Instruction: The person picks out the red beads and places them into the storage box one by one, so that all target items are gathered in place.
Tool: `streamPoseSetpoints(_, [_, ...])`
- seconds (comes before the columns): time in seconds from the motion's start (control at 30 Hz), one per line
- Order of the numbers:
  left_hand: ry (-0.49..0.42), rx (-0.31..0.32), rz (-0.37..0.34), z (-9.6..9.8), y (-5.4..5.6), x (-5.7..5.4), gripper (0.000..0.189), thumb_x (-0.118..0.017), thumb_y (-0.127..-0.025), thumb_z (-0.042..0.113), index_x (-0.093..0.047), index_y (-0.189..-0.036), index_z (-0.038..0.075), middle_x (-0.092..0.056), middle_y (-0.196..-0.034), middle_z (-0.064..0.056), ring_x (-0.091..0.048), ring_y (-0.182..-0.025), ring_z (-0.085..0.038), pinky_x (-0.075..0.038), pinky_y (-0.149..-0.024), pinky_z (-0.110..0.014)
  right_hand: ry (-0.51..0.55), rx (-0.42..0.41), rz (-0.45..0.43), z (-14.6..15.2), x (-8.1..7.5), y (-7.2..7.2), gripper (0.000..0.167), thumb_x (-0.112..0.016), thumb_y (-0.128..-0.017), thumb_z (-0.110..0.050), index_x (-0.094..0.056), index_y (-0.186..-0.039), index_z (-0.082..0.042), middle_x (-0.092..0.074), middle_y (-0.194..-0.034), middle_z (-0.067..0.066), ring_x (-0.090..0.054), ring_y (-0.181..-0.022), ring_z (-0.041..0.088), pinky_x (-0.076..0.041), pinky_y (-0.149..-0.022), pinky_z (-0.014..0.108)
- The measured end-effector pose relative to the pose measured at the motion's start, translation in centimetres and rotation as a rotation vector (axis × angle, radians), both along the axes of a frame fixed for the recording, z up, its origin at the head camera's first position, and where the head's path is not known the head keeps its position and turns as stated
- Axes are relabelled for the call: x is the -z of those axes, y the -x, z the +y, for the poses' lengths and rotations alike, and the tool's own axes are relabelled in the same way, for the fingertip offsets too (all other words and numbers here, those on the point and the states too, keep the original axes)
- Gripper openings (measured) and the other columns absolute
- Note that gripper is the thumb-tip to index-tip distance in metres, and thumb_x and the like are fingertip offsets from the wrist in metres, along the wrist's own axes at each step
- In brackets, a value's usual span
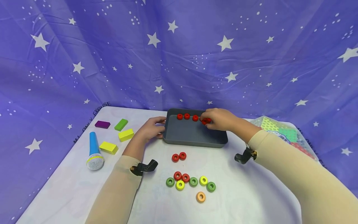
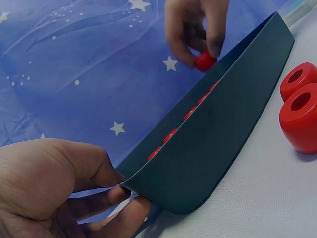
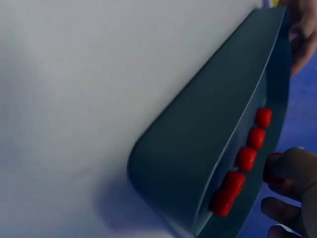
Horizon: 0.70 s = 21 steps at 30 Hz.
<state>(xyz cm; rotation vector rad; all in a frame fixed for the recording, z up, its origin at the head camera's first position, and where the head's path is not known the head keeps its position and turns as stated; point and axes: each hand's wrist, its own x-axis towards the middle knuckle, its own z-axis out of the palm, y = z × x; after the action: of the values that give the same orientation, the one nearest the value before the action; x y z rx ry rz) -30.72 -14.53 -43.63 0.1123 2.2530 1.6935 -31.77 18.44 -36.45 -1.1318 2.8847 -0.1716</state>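
A dark grey tray [image 1: 193, 133] lies toward the back of the white table. My left hand [image 1: 152, 128] holds its left end, thumb at the rim and fingers against the outside wall. Over the tray's right part, my right hand [image 1: 219, 119] pinches a red bead [image 2: 204, 61] between thumb and fingers. Several red beads [image 3: 246, 158] sit in a row inside, along the far wall. Two more red beads [image 1: 179, 156], round with a hole through each, lie on the table in front of the tray.
Nearer the front lie loose red, green [image 1: 193, 182], yellow [image 1: 203, 180] and orange beads [image 1: 200, 197]. To the left are a blue toy microphone [image 1: 95, 152] and yellow [image 1: 109, 147], green and purple blocks. A clear bag [image 1: 288, 135] with colourful contents lies at the right, partly behind my right arm.
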Motion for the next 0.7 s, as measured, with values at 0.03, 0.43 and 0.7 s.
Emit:
streamPoseSetpoints(0.03, [0.003,-0.002,-0.002,0.0,0.0,0.0,0.059,-0.061,-0.092,0.001,-0.049,-0.150,0.009,-0.052,-0.140,-0.015,-0.066,-0.097,-0.028,-0.063,-0.072,-0.033,-0.015,0.004,-0.005,-0.1,0.2,0.5,0.034,-0.074,-0.086,-0.015,-0.073,-0.120,-0.015,-0.068,-0.104,0.001,-0.060,-0.085,0.019,-0.056,-0.077,0.041])
streamPoseSetpoints(0.43, [0.010,0.007,-0.006,0.0,-0.1,0.0,0.061,-0.061,-0.092,0.001,-0.048,-0.151,0.009,-0.051,-0.142,-0.016,-0.066,-0.098,-0.027,-0.063,-0.073,-0.034,-0.133,0.017,-0.025,0.3,2.2,3.6,0.031,-0.077,-0.086,-0.019,-0.073,-0.116,-0.017,-0.067,-0.104,0.001,-0.060,-0.087,0.020,-0.055,-0.079,0.040])
streamPoseSetpoints(0.7, [0.012,-0.005,-0.006,-0.1,-0.1,-0.1,0.061,-0.062,-0.092,0.002,-0.048,-0.151,0.009,-0.053,-0.141,-0.014,-0.067,-0.096,-0.026,-0.063,-0.072,-0.034,-0.119,0.011,0.012,0.5,2.9,3.9,0.027,-0.078,-0.086,-0.021,-0.074,-0.112,-0.016,-0.060,-0.094,0.000,-0.056,-0.079,0.020,-0.052,-0.071,0.038])
